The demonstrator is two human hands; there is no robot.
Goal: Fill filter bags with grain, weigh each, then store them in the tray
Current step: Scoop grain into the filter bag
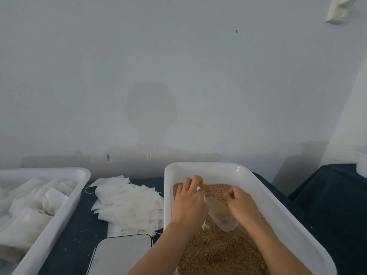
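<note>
Surface: a table under a dark blue cloth (75,231), flecked with a few stray grains, set against the wall.
Room: a plain pale wall (178,76) fills the upper view; a soft shadow of a head and shoulders falls on it above the table; a small white fitting (337,11) sits high at right.
Grain bin: a white bin (294,221) at centre right, holding brown grain (218,253).
Left hand (188,203): over the grain, fingers curled on a white filter bag (201,192).
Right hand (241,201): fingers bent around a clear plastic scoop (220,213) beside the bag.
Empty bags: a loose stack (127,203) on the cloth, left of the bin.
Storage tray: a white tray (59,211) at far left, holding filled bags (29,203).
Scale: a white platform (121,253), near edge, between tray and bin.
</note>
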